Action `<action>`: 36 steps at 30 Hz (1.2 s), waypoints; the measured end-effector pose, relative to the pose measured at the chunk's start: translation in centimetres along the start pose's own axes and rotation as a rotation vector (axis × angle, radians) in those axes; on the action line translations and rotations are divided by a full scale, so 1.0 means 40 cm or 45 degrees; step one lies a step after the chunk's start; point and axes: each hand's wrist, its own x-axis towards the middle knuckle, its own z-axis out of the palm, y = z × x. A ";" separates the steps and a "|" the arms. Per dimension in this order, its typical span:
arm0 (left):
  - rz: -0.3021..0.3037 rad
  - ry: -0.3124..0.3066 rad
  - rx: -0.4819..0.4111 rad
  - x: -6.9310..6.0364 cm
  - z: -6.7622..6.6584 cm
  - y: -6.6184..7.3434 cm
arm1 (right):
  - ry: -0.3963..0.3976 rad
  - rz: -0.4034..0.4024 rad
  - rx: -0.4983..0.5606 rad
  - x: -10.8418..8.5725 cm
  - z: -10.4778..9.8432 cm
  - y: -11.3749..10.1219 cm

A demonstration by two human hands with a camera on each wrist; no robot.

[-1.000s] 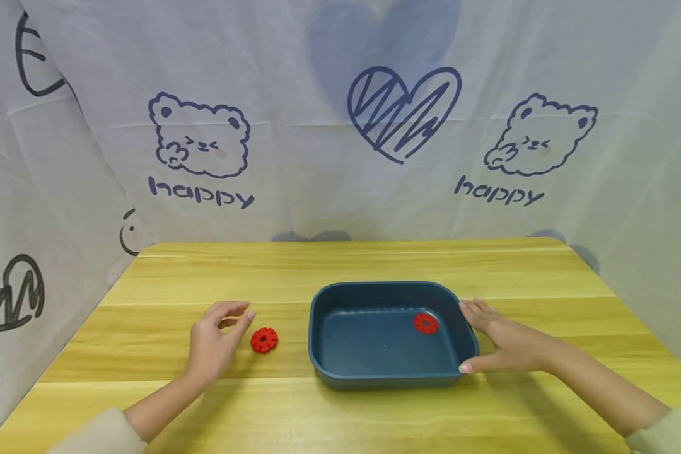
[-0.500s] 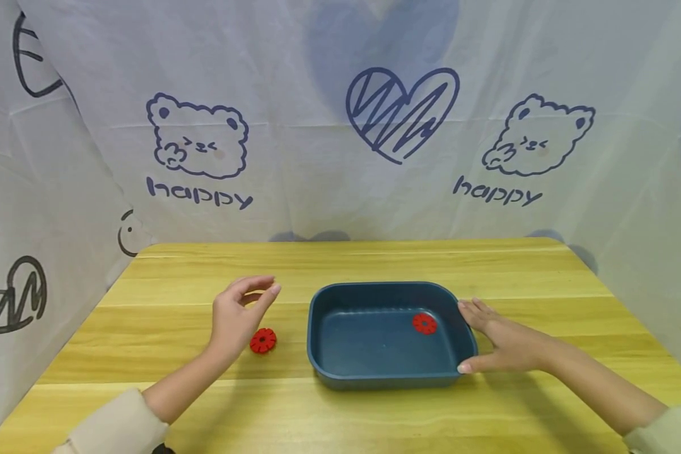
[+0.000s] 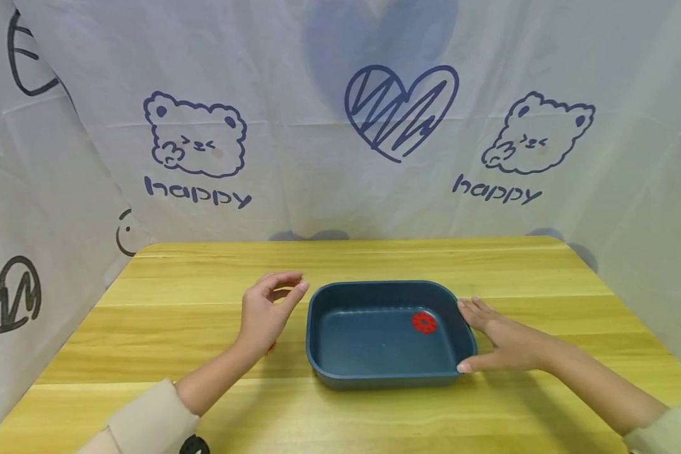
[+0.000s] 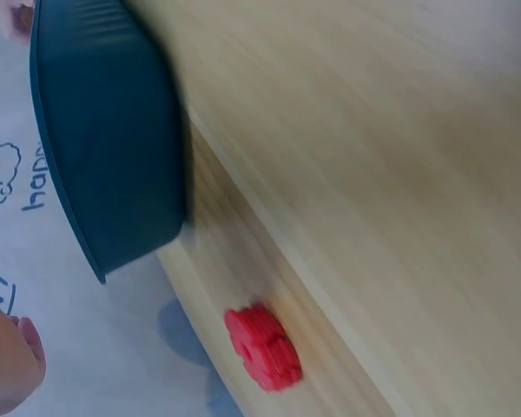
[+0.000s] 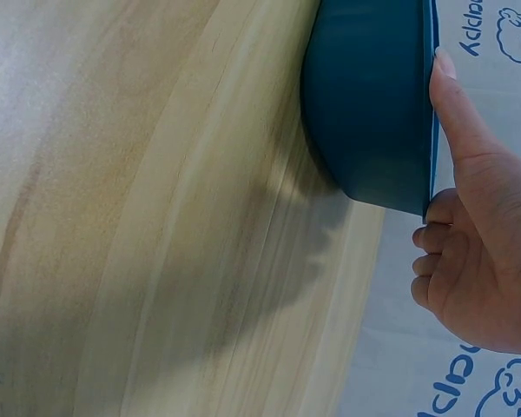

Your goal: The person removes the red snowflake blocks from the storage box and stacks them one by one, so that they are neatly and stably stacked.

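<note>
A dark blue plastic bin (image 3: 383,353) stands on the wooden table with one red notched disc (image 3: 424,323) lying inside it. My right hand (image 3: 505,343) grips the bin's right end, thumb at the near corner and fingers at the far corner. In the right wrist view the thumb (image 5: 458,113) lies against the rim. My left hand (image 3: 267,309) hovers just left of the bin, fingers loosely bent and nothing visible between them. Behind its wrist, a stack of red notched discs (image 4: 265,347) rests on the table; the head view shows only a sliver.
The wooden table (image 3: 193,265) runs back to a white cloth (image 3: 301,164) printed with bears and a heart. More cloth hangs at the left and right sides. A black round object (image 3: 195,444) shows by the left sleeve.
My left hand has moved right, from beside the red discs past them to near the bin's left rim. The right hand and the bin have stayed in place.
</note>
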 end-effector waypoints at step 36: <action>0.127 -0.271 0.011 -0.033 0.238 0.000 | -0.007 0.007 0.013 0.001 -0.001 0.000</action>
